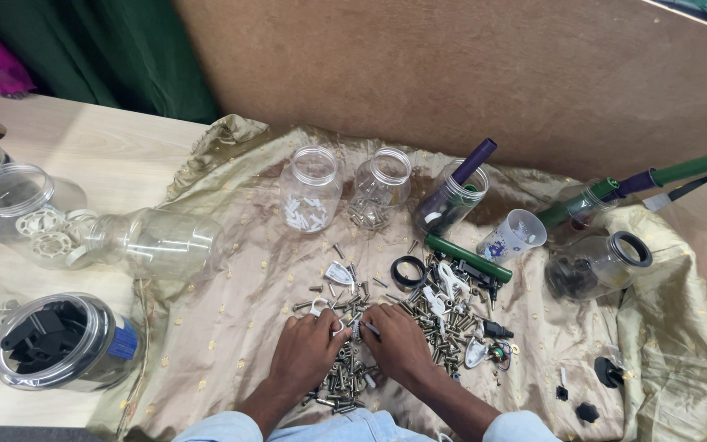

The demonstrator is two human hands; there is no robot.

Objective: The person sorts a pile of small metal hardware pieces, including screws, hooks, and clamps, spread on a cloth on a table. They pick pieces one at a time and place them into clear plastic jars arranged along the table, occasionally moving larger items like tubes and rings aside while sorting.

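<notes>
Left hand (pixel 308 348), right hand (pixel 398 344) curled, fingers in screw pile (pixel 345 381); jars (pixel 312 188) behind

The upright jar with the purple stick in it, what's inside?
The jar holds a purple stick poking out the top and dark small parts at the bottom; what kind they are cannot be told.

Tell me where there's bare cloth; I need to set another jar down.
Bare cloth lies left of the left hand, below the tipped jar. Around both hands the screw pile is crowded.
</notes>
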